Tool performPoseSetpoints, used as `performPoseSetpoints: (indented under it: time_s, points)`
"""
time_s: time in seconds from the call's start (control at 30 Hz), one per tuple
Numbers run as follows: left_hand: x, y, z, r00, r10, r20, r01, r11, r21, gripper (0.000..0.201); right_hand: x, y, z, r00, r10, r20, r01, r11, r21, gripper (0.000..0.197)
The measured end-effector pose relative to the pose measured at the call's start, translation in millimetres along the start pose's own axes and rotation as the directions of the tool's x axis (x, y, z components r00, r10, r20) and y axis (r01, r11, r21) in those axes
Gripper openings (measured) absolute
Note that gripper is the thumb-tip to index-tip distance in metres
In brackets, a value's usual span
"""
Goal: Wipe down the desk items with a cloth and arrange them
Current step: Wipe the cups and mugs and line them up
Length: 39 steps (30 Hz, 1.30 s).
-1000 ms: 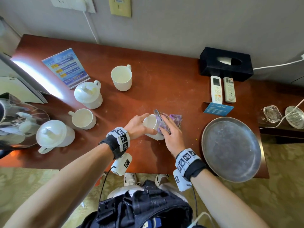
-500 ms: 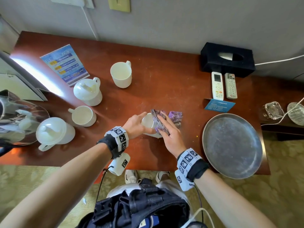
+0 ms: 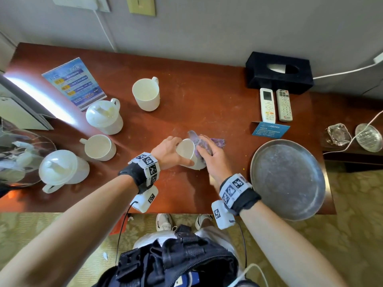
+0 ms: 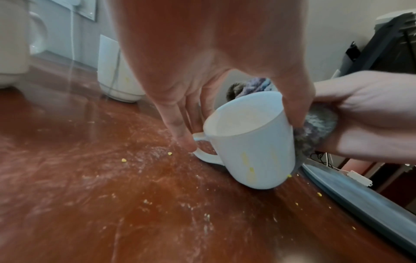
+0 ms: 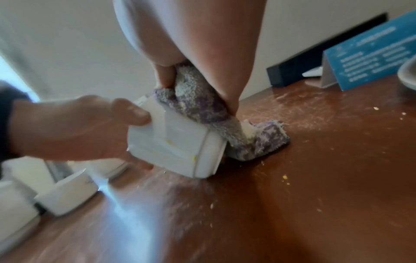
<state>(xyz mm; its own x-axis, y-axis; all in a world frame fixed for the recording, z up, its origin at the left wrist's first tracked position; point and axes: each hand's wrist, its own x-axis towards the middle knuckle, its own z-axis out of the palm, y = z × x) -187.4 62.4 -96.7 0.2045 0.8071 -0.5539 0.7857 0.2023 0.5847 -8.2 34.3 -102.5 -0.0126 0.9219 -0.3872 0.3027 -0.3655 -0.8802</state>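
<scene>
A white mug (image 3: 187, 151) (image 4: 252, 153) (image 5: 173, 144) with yellow specks is tilted on the brown desk (image 3: 207, 112), its bottom edge on the wood. My left hand (image 3: 167, 151) (image 4: 225, 89) grips it, thumb on one side of the rim and fingers by the handle. My right hand (image 3: 211, 156) (image 5: 202, 58) holds a purple-grey cloth (image 3: 202, 141) (image 4: 315, 131) (image 5: 202, 108) pressed against the mug's right side. One end of the cloth trails onto the desk.
Left of me stand two lidded white cups (image 3: 103, 117) (image 3: 62, 168), a low cup (image 3: 99, 147), a taller mug (image 3: 146, 94) and a blue leaflet (image 3: 72, 83). A round metal tray (image 3: 288, 179) lies right; two remotes (image 3: 275, 104), a blue card (image 3: 270, 129) and a black tissue box (image 3: 279, 72) sit behind it. Crumbs dot the desk.
The mug has tipped further toward me and to the left in my left hand. My right hand with the cloth has slid along the mug's right side.
</scene>
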Motion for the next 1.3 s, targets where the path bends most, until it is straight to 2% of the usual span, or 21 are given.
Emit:
performPoseSetpoints:
  time_s: [0.1,0.23,0.27,0.33,0.37,0.43,0.5,0.57,0.63,0.73,0.77,0.97,1.03,1.13,1.2,1.3]
  points:
    - [-1.7,-1.1,2.0,1.000,-0.013,-0.005,0.013,1.000,0.008,0.087,-9.9,10.1,-2.7,0.998,-0.066,0.011,0.066,0.997,-0.034,0.042]
    - [1.2,1.9,0.1,1.000,-0.026,0.001,0.026,0.999,-0.019,0.082,13.3,17.7,-6.8,0.986,0.084,-0.142,-0.067,0.990,0.121,0.023]
    - [1.7,2.5,-0.5,1.000,-0.023,0.001,0.023,0.999,-0.025,0.081,17.0,17.8,-6.9,0.984,0.099,-0.151,-0.080,0.989,0.128,0.021]
    - [1.8,2.9,-0.2,1.000,-0.018,-0.003,0.018,1.000,-0.020,0.081,13.8,14.9,-3.4,0.987,0.101,-0.127,-0.085,0.988,0.127,0.028]
    - [1.4,2.3,0.5,1.000,-0.019,-0.004,0.019,1.000,-0.017,0.081,7.6,11.8,-1.7,0.991,0.079,-0.110,-0.067,0.992,0.107,0.033]
    - [1.3,0.2,1.6,1.000,-0.013,-0.014,0.013,1.000,-0.019,0.079,-5.2,9.7,1.8,0.995,-0.062,-0.081,0.062,0.998,0.000,0.039]
    - [0.6,-2.7,3.1,1.000,0.003,-0.027,-0.004,1.000,-0.019,0.077,-11.6,13.8,3.6,0.977,-0.210,-0.043,0.203,0.969,-0.138,0.042]
    - [-0.8,-4.4,5.0,0.999,0.019,-0.031,-0.020,0.999,-0.027,0.082,-12.1,18.1,0.5,0.960,-0.279,-0.013,0.269,0.936,-0.227,0.044]
    - [-0.8,-4.2,6.2,0.999,0.016,-0.042,-0.018,0.999,-0.043,0.082,-6.2,20.0,-3.6,0.971,-0.238,-0.034,0.227,0.954,-0.197,0.043]
    - [4.0,0.9,4.2,0.999,0.002,-0.046,-0.005,0.998,-0.055,0.074,7.6,15.4,-5.2,0.992,0.004,-0.130,-0.001,1.000,0.019,0.040]
    - [5.3,2.9,2.9,0.999,-0.003,-0.039,0.001,0.999,-0.042,0.073,9.9,12.2,-4.0,0.989,0.022,-0.149,-0.017,0.999,0.033,0.040]
    - [5.4,2.8,2.5,0.999,0.002,-0.046,-0.001,1.000,0.007,0.072,-7.6,13.9,3.3,0.977,-0.186,-0.107,0.176,0.980,-0.095,0.042]
    - [7.6,2.3,2.5,0.999,-0.007,-0.039,0.007,1.000,0.002,0.073,-3.9,17.4,0.1,0.983,-0.130,-0.133,0.122,0.990,-0.068,0.042]
    - [10.0,4.3,0.3,0.999,-0.015,-0.029,0.015,1.000,0.017,0.074,2.1,23.7,-8.8,0.978,0.045,-0.206,-0.027,0.996,0.087,0.040]
    - [10.6,4.8,-0.1,1.000,-0.015,-0.024,0.016,0.999,0.033,0.074,1.3,25.9,-12.4,0.973,0.067,-0.222,-0.045,0.994,0.102,0.040]
    - [11.4,4.3,0.9,0.999,-0.017,-0.031,0.018,0.999,0.032,0.072,-3.5,20.6,-7.3,0.975,0.032,-0.220,-0.010,0.995,0.100,0.039]
